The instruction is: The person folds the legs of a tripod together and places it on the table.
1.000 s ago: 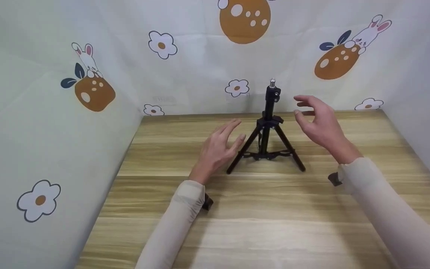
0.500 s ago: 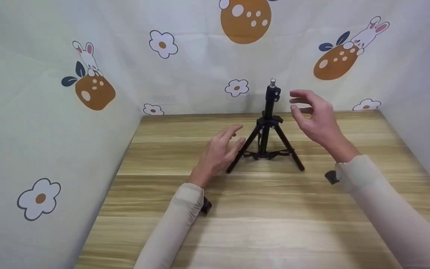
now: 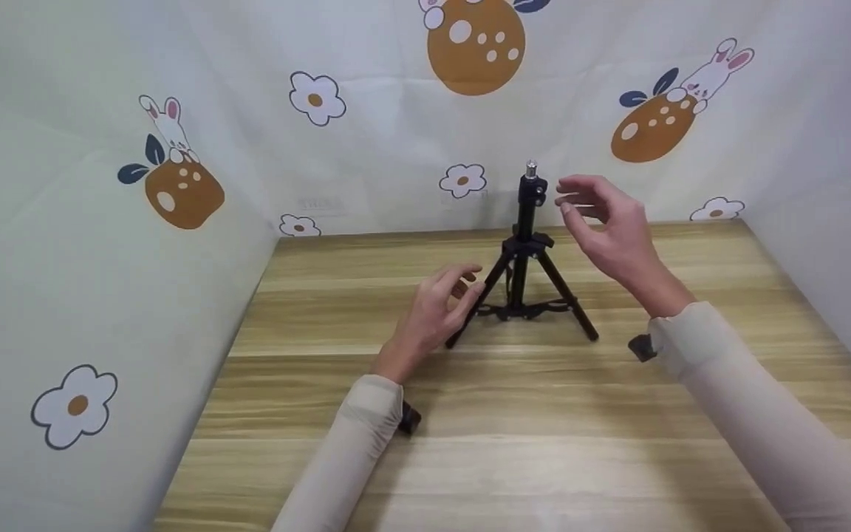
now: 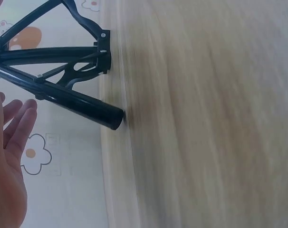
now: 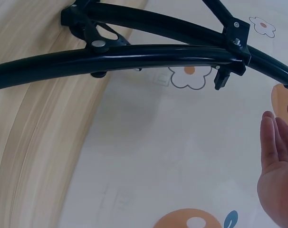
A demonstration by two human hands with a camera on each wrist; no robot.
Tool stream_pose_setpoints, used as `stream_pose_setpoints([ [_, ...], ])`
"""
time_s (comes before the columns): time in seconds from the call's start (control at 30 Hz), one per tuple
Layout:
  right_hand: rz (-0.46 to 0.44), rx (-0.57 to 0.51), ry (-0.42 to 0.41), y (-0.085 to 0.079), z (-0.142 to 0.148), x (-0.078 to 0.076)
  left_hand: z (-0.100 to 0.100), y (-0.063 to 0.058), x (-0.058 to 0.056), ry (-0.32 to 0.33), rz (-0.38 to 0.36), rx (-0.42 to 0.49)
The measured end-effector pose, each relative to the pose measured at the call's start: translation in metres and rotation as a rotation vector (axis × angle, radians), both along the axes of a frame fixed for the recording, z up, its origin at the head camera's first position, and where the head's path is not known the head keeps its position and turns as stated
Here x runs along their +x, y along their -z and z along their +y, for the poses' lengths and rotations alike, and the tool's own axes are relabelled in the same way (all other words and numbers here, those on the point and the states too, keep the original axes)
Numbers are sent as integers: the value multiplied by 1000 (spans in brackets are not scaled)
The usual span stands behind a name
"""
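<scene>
Black tripod [image 3: 518, 277]'s upright on the surface [image 3: 514, 414] between my hands. Left hand [image 3: 433, 314] seems nearer, by a leg [image 3: 493, 278], can't tell if touching; right hand [image 3: 614, 233]'s beside the top. Fingers [image 3: 588, 182] loosely curved, gripping nothing.

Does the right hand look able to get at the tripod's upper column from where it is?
Probably yes. The right hand hovers close beside the tripod's upper column, thumb and fingers pointing toward it, and nothing visible stands between them.
</scene>
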State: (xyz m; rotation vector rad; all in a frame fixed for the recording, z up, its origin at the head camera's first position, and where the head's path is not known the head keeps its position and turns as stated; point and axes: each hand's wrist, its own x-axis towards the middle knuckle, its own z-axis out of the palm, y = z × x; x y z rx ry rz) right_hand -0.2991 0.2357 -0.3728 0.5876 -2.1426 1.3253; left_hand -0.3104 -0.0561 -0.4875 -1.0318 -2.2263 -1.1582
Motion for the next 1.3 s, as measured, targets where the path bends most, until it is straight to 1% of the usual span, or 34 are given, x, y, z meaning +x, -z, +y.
stream_pose_setpoints([
  [0.1, -10, -38, -28, -2, -5, 0, 1, 0, 2, 21, -4, 0],
  [0.23, -19, -78, -65, -3, -11, 1, 2, 0, 5, 21, -17, -28],
  [0.37, -27, -108, -102, -1, -16, 1, 2, 2, 8, 2, 4, -60],
  [0.47, -24, -128, -112, -1, -19, 2, 3, 4, 8, 5, 24, -65],
  [0.63, 16, -149, -106, -3, -23, 2, 2, 4, 9, 12, 17, -65],
  [0.8, 32, -162, -112, -10, -26, 0, 4, 3, 8, -1, 19, -64],
  [0.9, 25, -167, -112, -12, -27, -1, 5, 3, 8, -3, 17, -45],
  [1.03, -4, -156, -91, -15, -28, -1, 6, 5, 9, -1, 8, -19],
  [1.13, -26, -153, -77, -17, -28, -1, 6, 5, 10, -1, -1, -19],
  [1.3, -33, -172, -81, -19, -28, -4, 7, 5, 10, -23, -14, -38],
])
